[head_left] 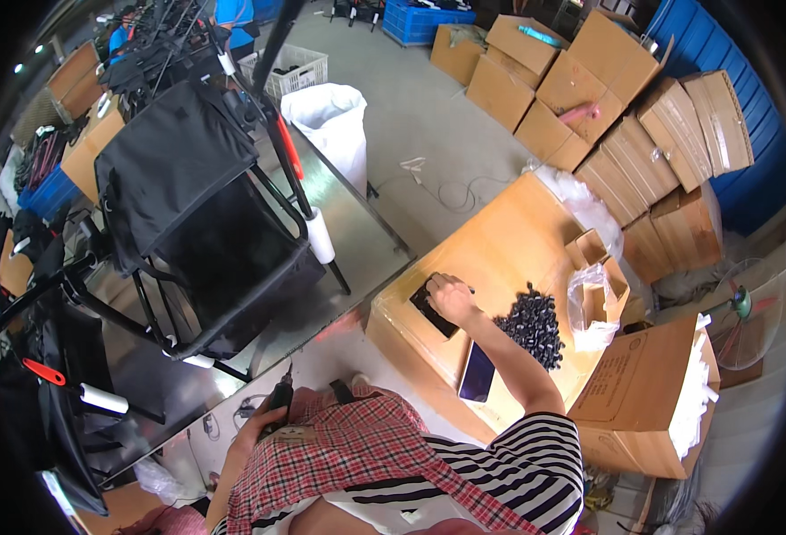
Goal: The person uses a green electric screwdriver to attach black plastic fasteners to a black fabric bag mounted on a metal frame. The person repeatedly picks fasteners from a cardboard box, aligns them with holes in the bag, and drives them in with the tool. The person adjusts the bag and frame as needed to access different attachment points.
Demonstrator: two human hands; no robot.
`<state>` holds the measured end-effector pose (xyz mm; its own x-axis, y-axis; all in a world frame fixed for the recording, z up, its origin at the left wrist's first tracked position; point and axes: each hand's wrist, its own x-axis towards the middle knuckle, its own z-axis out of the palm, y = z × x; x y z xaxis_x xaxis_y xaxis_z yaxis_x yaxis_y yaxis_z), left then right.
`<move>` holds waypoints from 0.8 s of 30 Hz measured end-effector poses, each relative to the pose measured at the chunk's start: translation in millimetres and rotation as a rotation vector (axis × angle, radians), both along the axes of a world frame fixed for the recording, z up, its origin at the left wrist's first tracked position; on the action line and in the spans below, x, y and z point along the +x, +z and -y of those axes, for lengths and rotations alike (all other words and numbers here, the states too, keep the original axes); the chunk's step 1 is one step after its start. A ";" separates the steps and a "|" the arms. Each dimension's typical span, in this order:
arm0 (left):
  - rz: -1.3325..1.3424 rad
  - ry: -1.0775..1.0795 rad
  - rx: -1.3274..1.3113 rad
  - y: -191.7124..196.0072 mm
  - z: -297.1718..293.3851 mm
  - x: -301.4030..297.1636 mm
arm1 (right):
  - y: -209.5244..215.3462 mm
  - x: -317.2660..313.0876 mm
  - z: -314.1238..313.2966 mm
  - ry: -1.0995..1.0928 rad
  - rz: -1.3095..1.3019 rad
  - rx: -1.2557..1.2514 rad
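My left hand (272, 419), low and close to my body, is wrapped round a black electric screwdriver (281, 392) whose thin bit points up and away. On the wide cardboard box (491, 241) to my right, my right hand (451, 299) is at a dark, rectangular tray or opening (428, 312). Its fingers are curled; what they hold, if anything, is hidden. Beside that forearm lies a heap of small black parts (534, 328), and nearer to me rests a dark-screened phone (477, 373). A folding frame with a black fabric seat (205, 223) stands on the metal table to my left.
Behind the small parts sits a cut-open carton with a plastic bag (592, 303). Cardboard boxes (580, 89) are stacked at the far right, near a fan (742, 303). A white sack (330, 125) stands past the metal table (357, 223). Cables (455, 192) lie on the floor.
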<state>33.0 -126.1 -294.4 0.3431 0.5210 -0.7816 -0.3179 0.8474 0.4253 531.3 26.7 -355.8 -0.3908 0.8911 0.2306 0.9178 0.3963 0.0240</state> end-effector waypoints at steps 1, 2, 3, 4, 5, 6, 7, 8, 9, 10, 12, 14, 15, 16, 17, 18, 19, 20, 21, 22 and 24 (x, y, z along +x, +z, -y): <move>0.002 -0.003 0.009 2.8 -0.6 0.3 | 2.8 2.0 -1.3 -0.050 -0.093 -0.058; 0.011 0.007 0.028 2.7 -1.6 2.8 | 14.8 -0.7 -4.4 -0.090 -0.179 -0.117; 0.008 0.015 0.052 7.1 -2.8 5.5 | 28.1 -4.2 -6.1 -0.131 -0.270 -0.176; 0.009 0.028 0.077 14.2 -5.0 10.6 | 41.8 -8.9 -11.4 -0.143 -0.415 -0.250; -0.010 0.057 0.110 24.3 -5.6 16.4 | 56.7 -16.3 -19.2 -0.152 -0.560 -0.328; -0.031 0.025 0.143 24.6 -7.3 11.5 | 75.4 -27.2 -23.6 -0.160 -0.708 -0.415; -0.052 -0.003 0.176 22.1 -9.5 2.0 | 94.4 -43.7 -28.2 -0.063 -0.879 -0.440; -0.070 -0.029 0.207 21.3 -10.3 -4.1 | 115.7 -63.5 -33.9 -0.005 -0.967 -0.431; -0.088 -0.057 0.269 44.8 -14.6 -3.2 | 137.0 -87.2 -40.2 0.062 -1.049 -0.426; -0.118 -0.039 0.280 79.8 -15.2 1.4 | 156.6 -111.9 -47.0 0.137 -1.130 -0.432; 0.012 -0.064 0.499 117.8 -22.0 0.4 | 184.7 -163.7 -59.5 0.288 -1.265 -0.405; 0.072 -0.080 0.679 149.2 -26.3 -1.7 | 214.6 -212.9 -60.6 0.441 -1.266 -0.321; 0.081 -0.087 0.782 159.2 -26.6 -4.4 | 226.5 -235.2 -59.3 0.500 -1.283 -0.324; 0.060 -0.062 0.906 162.7 -27.6 -6.4 | 236.7 -254.7 -56.7 0.555 -1.297 -0.319; 0.075 -0.073 0.932 172.9 -23.7 -13.2 | 244.9 -273.4 -55.4 0.601 -1.278 -0.343; 0.105 -0.033 0.964 179.7 -19.6 -16.4 | 251.0 -289.4 -54.8 0.639 -1.255 -0.359; 0.073 -0.011 1.042 177.8 -17.1 -22.8 | 253.5 -306.5 -53.7 0.717 -1.274 -0.400; 0.044 -0.004 1.120 175.5 -16.6 -30.2 | 258.2 -320.3 -52.2 0.763 -1.246 -0.409; 0.035 0.006 1.136 175.3 -13.7 -36.8 | 259.7 -332.4 -51.1 0.767 -1.233 -0.429; 0.029 0.032 1.139 175.2 -10.5 -43.0 | 261.2 -343.8 -49.9 0.769 -1.220 -0.447; 0.028 0.068 1.139 174.7 -4.0 -55.0 | 265.6 -365.6 -44.2 0.804 -1.177 -0.421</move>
<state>-22.0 -122.1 -119.7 0.2966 0.9407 0.1647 -0.3696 -0.0459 0.9280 165.7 70.9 -90.2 -0.5753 0.6118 0.5429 -0.1348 0.5838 -0.8007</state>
